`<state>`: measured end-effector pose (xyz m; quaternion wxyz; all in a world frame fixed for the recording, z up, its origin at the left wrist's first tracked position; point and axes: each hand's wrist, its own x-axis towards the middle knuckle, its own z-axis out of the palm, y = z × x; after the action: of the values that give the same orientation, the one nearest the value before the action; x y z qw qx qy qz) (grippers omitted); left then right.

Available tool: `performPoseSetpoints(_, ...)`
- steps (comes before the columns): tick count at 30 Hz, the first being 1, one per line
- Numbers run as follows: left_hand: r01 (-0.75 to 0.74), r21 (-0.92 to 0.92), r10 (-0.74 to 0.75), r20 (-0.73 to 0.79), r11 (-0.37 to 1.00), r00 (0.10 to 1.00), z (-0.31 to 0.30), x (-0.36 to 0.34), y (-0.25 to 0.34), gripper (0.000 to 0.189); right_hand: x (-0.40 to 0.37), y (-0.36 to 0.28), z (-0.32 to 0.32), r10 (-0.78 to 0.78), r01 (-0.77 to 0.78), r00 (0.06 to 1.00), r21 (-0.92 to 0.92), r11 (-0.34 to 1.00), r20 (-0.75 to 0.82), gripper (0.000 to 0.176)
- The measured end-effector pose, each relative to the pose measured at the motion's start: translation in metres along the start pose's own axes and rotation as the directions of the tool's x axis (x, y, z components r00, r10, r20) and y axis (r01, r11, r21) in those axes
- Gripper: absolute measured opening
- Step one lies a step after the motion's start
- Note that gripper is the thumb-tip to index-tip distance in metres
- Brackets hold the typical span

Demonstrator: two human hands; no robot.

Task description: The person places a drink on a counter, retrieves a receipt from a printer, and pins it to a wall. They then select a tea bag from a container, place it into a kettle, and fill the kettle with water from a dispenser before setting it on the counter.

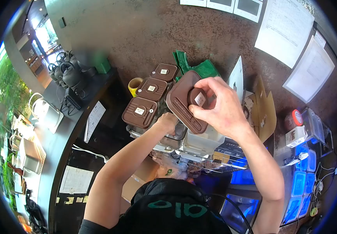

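My right hand point(223, 103) grips a brown canister lid point(182, 99) by the round knob in its middle, which bears a small white label. The lid is tilted and raised above the containers. My left hand point(167, 123) is down at the mouth of a clear canister point(174, 140), just left of the lid; its fingers are mostly hidden. Beside it stand three canisters with labelled brown lids: a near one point(139, 112), a middle one point(151, 89) and a far one point(163, 72). A whitish plastic container point(203, 141) stands below the raised lid.
Behind the canisters lie a green bag point(197, 66) and a yellow tape roll point(135, 85). An open cardboard box point(266, 109) stands to the right. Dark kettles point(71, 72) sit on the left counter point(69, 113). Blue-lit bins point(299, 183) are stacked at lower right.
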<state>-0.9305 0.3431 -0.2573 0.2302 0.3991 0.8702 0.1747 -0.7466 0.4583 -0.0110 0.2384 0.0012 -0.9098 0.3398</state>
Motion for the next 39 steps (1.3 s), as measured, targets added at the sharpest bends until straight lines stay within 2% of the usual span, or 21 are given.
performPoseSetpoints(6,0.033,-0.122,-0.029,0.032,0.992,0.999,-0.001,0.005,-0.001,0.063,0.003,0.006,0.004,0.010,-0.010,1.000,0.066,0.998,-0.001,0.039)
performPoseSetpoints(8,0.065,-0.109,-0.063,0.024,0.992,0.998,-0.004,-0.003,0.006,0.062,0.006,0.004,0.003,0.022,-0.023,1.000,0.069,0.997,0.020,0.040)
performPoseSetpoints(10,0.011,-0.097,-0.012,-0.010,0.995,1.000,-0.002,-0.006,0.005,0.059,0.007,0.002,0.003,0.022,-0.024,0.999,0.074,0.997,0.028,0.041)
performPoseSetpoints(12,0.006,-0.161,-0.009,-0.018,0.987,1.000,-0.014,-0.017,0.014,0.056,0.008,0.000,0.004,0.009,-0.011,1.000,0.085,0.996,0.022,0.041)
performPoseSetpoints(14,0.050,-0.304,-0.051,0.004,0.951,0.999,-0.037,-0.037,0.028,0.051,0.011,0.002,0.006,-0.020,0.022,1.000,0.114,0.993,-0.014,0.040)
performPoseSetpoints(16,-0.023,-0.408,-0.019,-0.098,0.913,0.995,-0.051,-0.054,0.040,0.047,0.015,0.003,0.008,-0.026,0.030,0.999,0.121,0.992,-0.039,0.039)
performPoseSetpoints(19,-0.197,-0.530,0.069,-0.252,0.825,0.965,-0.049,-0.054,0.026,0.036,0.020,0.006,0.013,0.013,-0.006,0.998,0.108,0.994,-0.066,0.039)
performPoseSetpoints(22,-0.189,-0.607,-0.004,-0.301,0.772,0.954,-0.084,-0.097,0.043,0.025,0.026,0.011,0.017,0.056,-0.048,0.993,0.084,0.995,-0.102,0.039)
performPoseSetpoints(24,-0.168,-0.847,-0.023,-0.207,0.505,0.978,-0.102,-0.130,0.037,0.023,0.027,0.013,0.022,0.048,-0.044,0.994,0.050,0.998,-0.096,0.039)
performPoseSetpoints(25,-0.179,-0.948,-0.017,-0.191,0.264,0.982,-0.108,-0.150,0.035,0.020,0.028,0.014,0.025,0.044,-0.041,0.995,0.033,0.999,-0.092,0.039)
performPoseSetpoints(28,-0.222,-0.975,-0.016,-0.221,-0.002,0.975,-0.110,-0.195,0.005,0.022,0.029,0.016,0.054,0.044,-0.038,0.997,-0.079,0.996,0.068,0.039)
performPoseSetpoints(29,-0.259,-0.963,-0.030,-0.258,-0.075,0.966,-0.105,-0.207,-0.005,0.021,0.031,0.011,0.062,0.069,-0.031,0.979,-0.194,0.981,0.193,0.042)
performPoseSetpoints(32,-0.300,-0.935,-0.088,-0.288,-0.189,0.954,-0.091,-0.238,-0.017,0.022,0.028,0.006,0.093,0.117,0.029,0.942,-0.420,0.907,0.316,0.043)
performPoseSetpoints(35,-0.232,-0.949,-0.150,-0.203,-0.216,0.968,-0.065,-0.251,-0.027,0.023,0.028,0.016,0.112,0.105,0.175,0.899,-0.568,0.804,0.426,0.045)
performPoseSetpoints(37,-0.165,-0.944,-0.188,-0.114,-0.285,0.975,-0.049,-0.251,-0.022,0.022,0.026,0.018,0.118,0.127,0.207,0.863,-0.571,0.795,0.489,0.047)
performPoseSetpoints(39,-0.122,-0.918,-0.146,-0.071,-0.376,0.987,-0.027,-0.242,-0.025,0.022,0.023,0.018,0.122,0.134,0.234,0.845,-0.583,0.778,0.518,0.047)
